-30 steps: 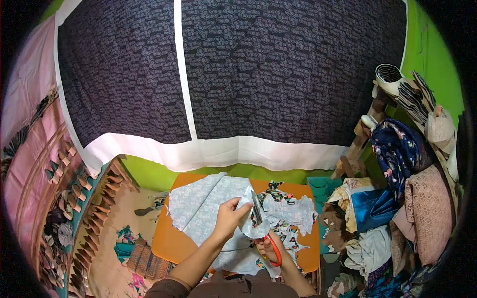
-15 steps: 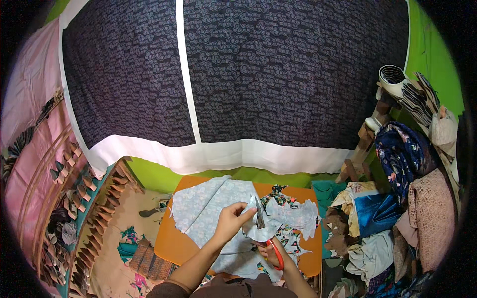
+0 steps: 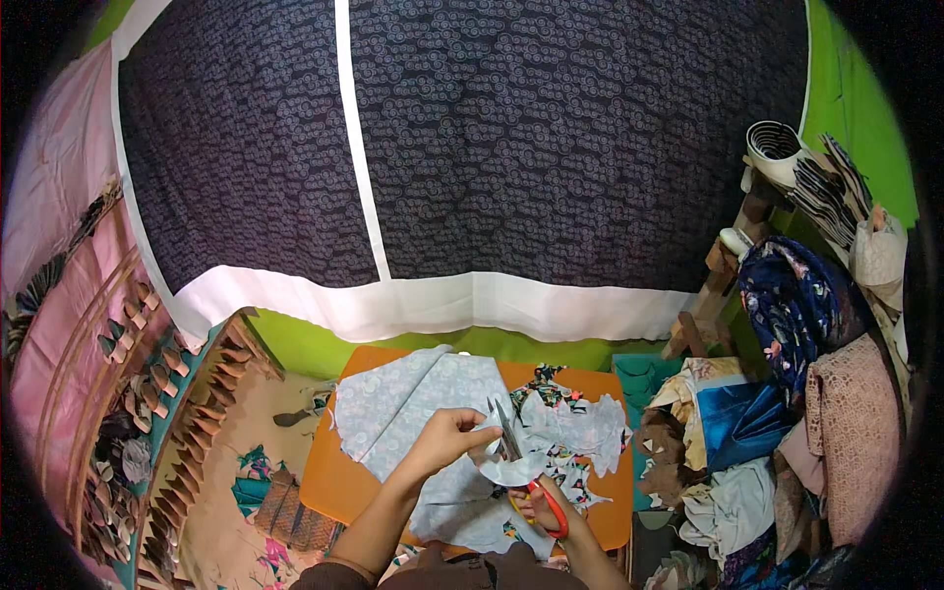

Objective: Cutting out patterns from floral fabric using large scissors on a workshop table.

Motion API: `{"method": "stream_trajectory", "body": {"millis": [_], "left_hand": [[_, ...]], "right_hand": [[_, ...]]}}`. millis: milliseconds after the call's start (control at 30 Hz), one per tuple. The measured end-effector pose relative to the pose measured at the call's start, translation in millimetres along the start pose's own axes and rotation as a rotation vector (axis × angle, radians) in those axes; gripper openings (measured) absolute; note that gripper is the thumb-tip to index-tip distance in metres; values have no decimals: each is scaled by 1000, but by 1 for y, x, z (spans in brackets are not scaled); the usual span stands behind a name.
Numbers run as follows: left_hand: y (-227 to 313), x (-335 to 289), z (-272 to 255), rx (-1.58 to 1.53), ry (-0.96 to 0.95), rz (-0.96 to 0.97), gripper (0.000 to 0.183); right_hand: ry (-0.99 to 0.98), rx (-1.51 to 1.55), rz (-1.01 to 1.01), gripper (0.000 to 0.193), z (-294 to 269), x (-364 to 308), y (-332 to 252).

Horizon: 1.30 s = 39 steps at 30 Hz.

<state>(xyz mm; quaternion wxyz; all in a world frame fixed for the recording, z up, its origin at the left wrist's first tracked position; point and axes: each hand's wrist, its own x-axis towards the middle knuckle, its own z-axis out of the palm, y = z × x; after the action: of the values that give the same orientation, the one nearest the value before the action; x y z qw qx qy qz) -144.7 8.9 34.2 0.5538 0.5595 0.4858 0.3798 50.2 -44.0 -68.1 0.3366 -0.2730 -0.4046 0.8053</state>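
My right hand (image 3: 537,505) is closed round the red-orange handles of a pair of scissors (image 3: 560,517), whose blades point up and away from me and stand slightly apart. A small pale piece of fabric (image 3: 509,474) hangs at the blades. Its left edge is pinched between the thumb and fingers of my left hand (image 3: 440,440). Beneath both hands, a large pale grey patterned cloth (image 3: 398,405) lies over an orange table (image 3: 323,482). To the right are irregular cut fabric pieces (image 3: 595,431), some pale, some brightly floral on black.
A wooden rack with several pointed shoe forms (image 3: 202,433) stands at the left. Fabric scraps (image 3: 254,492) lie on the floor beside the table. Folded and heaped cloths (image 3: 733,506) crowd the right side. A dark patterned curtain (image 3: 580,167) with white borders hangs ahead.
The scissor blades have parted and show more clearly. My left hand has shifted slightly left and down, with the small fabric piece tilted between the hands.
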Motion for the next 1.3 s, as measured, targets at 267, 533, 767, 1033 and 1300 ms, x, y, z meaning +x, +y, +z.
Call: {"method": "stream_trajectory", "body": {"millis": [267,533,767,1033,1300], "left_hand": [[-8,7,-8,140,-87,-40,19],[-18,8,-11,213,-127,-8,17],[-30,4,-15,142,-107,25,20],[-34,-5,-18,199,-120,-16,20],[-43,-5,-20,220,-168,33,20]], "right_hand": [[69,-250,8,78,9,-11,-7],[43,230,191,19,-13,1,4],[-12,206,108,42,-7,-3,13],[3,-225,32,75,15,-4,12],[117,274,235,23,4,-18,17]]}}
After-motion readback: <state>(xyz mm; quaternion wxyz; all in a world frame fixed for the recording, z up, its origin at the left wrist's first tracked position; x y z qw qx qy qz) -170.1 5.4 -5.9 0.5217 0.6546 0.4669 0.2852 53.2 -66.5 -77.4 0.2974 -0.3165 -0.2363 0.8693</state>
